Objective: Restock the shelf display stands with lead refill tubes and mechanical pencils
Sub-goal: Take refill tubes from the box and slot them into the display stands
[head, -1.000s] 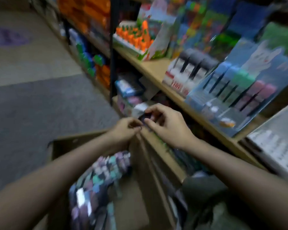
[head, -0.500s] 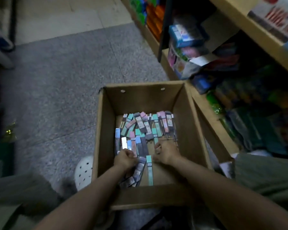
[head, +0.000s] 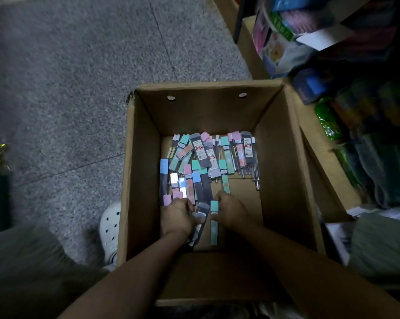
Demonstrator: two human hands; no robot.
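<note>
An open cardboard box [head: 284, 171] on the floor holds a heap of lead refill tubes [head: 203, 157] with pink, teal, blue and dark caps, plus a few clear mechanical pencils [head: 255, 176] along the right side. Both my hands are down in the box at the near edge of the heap. My left hand [head: 177, 217] curls its fingers around a few dark tubes [head: 200, 215]. My right hand [head: 230, 211] has its fingers curled down on the tubes beside a teal-capped tube [head: 214, 223]; what it grips is hidden.
Low wooden shelves [head: 252, 49] packed with coloured stationery packs run along the right, close against the box. Grey speckled floor [head: 67, 88] lies to the left and beyond. A white perforated shoe [head: 110, 229] rests by the box's left wall.
A second ago my hands were up at the shelf edge, working together on a small item. The view then swung down and both hands dropped into the box; since then they barely moved.
</note>
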